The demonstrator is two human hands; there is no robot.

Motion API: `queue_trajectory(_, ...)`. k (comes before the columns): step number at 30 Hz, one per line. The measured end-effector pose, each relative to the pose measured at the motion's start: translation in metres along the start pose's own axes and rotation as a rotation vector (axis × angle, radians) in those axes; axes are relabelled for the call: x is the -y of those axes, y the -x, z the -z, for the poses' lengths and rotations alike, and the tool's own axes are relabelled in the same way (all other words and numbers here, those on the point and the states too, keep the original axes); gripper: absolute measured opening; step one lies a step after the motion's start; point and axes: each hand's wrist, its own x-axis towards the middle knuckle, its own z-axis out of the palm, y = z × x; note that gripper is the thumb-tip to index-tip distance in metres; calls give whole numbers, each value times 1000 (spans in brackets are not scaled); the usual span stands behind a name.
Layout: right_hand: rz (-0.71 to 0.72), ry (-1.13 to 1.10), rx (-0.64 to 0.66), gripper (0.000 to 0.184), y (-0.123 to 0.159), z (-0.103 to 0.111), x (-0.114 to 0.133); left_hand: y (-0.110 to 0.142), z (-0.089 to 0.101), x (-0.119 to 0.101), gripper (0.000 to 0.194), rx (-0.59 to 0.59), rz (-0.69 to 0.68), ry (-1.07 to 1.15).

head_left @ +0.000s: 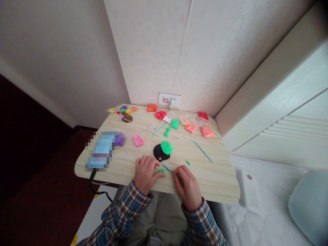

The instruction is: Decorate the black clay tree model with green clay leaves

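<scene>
Spanning the space below the papered wall (151, 51), a pale wood-grain table (184, 147) is what I notice first from where I stand. Two plaid sleeves reach over its near edge. The right hand (188, 186) grasps a teal modelling tool (167, 168) between thumb and fingers, its tip angled toward the left hand. The left hand (146, 172) is curved low over the tabletop, thumb stretched out, with a small green clay piece (161, 171) between thumb and forefinger; I can't tell whether they pinch it or it just lies there.

Over on the left side sits a pixelated light-blue object (102, 150), with a dark strap hanging off the near edge. Just beyond the left hand lies a rounded black clay shape (159, 152), a ruffled green clump (166, 147) over its far right part and a tiny pink flower (160, 158) near its lower edge.

Farther back I see packets of colored clay: coral (207, 132), purple (119, 139), pink (138, 140), green (175, 123) and orange (152, 108) among them. One slim teal stick (203, 152) lies on the right, another (159, 130) near the green packet. Smallest is a green scrap (188, 163), beyond the right hand.
</scene>
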Motion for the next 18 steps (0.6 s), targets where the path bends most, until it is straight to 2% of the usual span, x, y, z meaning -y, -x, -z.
queue_trajectory(8, 16, 31, 35, 18, -5, 2, 2, 5, 6, 11, 31, 12, 48, -11)
queue_trajectory(13, 18, 44, 88, 15, 3, 6, 0, 6, 5, 12, 20, 0, 54, -2)
queue_trajectory(18, -11, 72, 48, 14, 5, 2, 3, 2, 7, 9, 17, 72, 35, 37)
